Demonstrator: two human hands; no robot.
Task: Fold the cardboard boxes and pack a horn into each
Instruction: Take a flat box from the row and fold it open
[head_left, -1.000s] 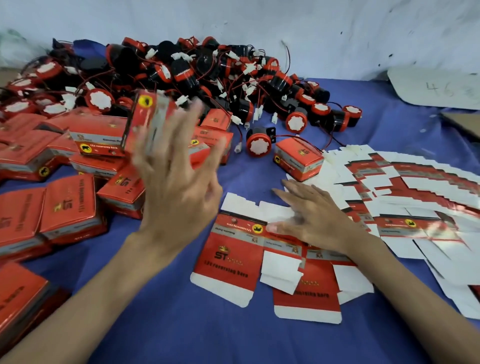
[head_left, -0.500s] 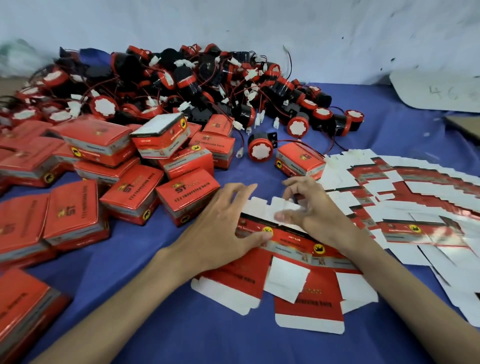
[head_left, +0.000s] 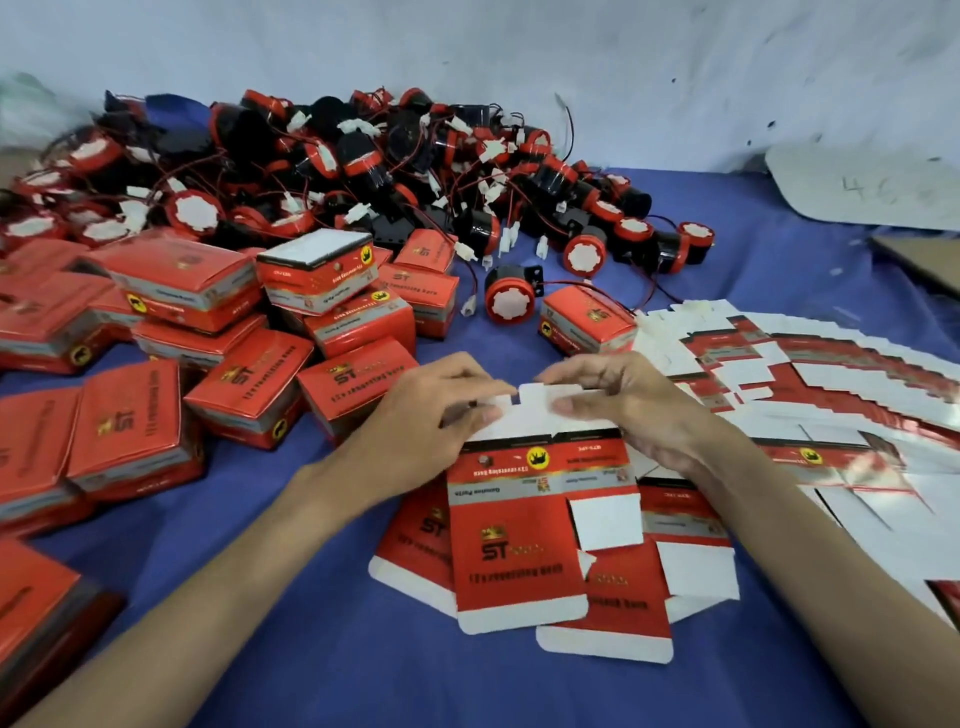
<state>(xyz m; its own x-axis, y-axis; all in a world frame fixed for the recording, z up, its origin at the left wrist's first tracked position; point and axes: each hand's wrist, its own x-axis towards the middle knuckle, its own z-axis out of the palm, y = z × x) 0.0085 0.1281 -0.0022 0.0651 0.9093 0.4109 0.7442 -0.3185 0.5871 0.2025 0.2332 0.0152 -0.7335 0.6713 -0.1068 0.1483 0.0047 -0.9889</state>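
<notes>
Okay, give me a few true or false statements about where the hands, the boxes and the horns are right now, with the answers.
1. The left hand and the right hand both pinch the white top flaps of one flat box blank. True.
2. The loose horns are heaped at the far side of the blue cloth, by the wall. True.
3. The heap of folded boxes lies to the person's right. False: it lies on the left; the fanned flat blanks lie on the right.
4. The held blank is already a closed box. False: it is flat, not yet folded up.
5. One hand holds a horn. False: neither does.
</notes>
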